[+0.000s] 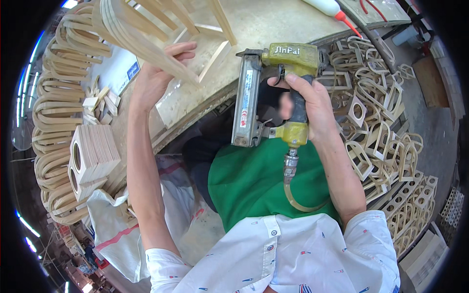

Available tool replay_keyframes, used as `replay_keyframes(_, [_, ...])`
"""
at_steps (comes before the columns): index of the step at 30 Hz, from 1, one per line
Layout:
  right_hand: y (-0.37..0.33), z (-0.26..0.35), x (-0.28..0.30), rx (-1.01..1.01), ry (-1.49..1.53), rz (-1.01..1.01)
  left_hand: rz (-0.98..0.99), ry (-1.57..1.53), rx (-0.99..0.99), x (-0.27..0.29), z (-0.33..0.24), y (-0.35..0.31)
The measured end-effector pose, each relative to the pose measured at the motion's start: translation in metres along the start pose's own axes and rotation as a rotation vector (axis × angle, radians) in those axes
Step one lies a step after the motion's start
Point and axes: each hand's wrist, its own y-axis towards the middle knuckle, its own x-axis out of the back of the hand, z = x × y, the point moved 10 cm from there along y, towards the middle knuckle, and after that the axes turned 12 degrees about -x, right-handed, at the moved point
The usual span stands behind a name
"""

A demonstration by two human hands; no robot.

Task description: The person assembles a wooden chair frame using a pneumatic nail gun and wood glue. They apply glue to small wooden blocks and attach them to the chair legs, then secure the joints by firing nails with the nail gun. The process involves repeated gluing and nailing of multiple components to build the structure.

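Observation:
My right hand is wrapped round the dark grip of a yellow-green pneumatic nail gun, one finger near its trigger. The gun's long silver magazine points toward me on the left side, and an air hose runs from the handle's base across my lap. At the upper left, my left hand is closed on a pale wooden frame of layered curved strips and straight bars. The frame stands on the worktable, its top cut off by the picture's edge. Part of the left hand is hidden behind the curved wood.
Stacked U-shaped wooden pieces line the far left. Nearer are small wood blocks and a stack of boards with round holes. Many wooden frames are heaped at right. A white bottle with a red nozzle lies on the worktable.

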Motion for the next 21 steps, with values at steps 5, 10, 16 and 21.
replay_keyframes(5, [0.018, 0.021, -0.001, 0.03, -0.068, -0.005, 0.079, 0.076, -0.154, -0.012, -0.001, 0.04])
replay_keyframes(10, [0.027, 0.022, 0.002, 0.031, -0.109, -0.041, 0.153, 0.065, -0.099, -0.025, 0.021, 0.054])
replay_keyframes(16, [0.032, 0.026, -0.008, 0.028, -0.16, -0.018, 0.218, 0.018, -0.062, -0.029, 0.037, 0.055])
replay_keyframes(21, [0.035, 0.028, -0.007, 0.022, -0.174, 0.005, 0.25, -0.057, -0.033, -0.041, 0.023, 0.055])
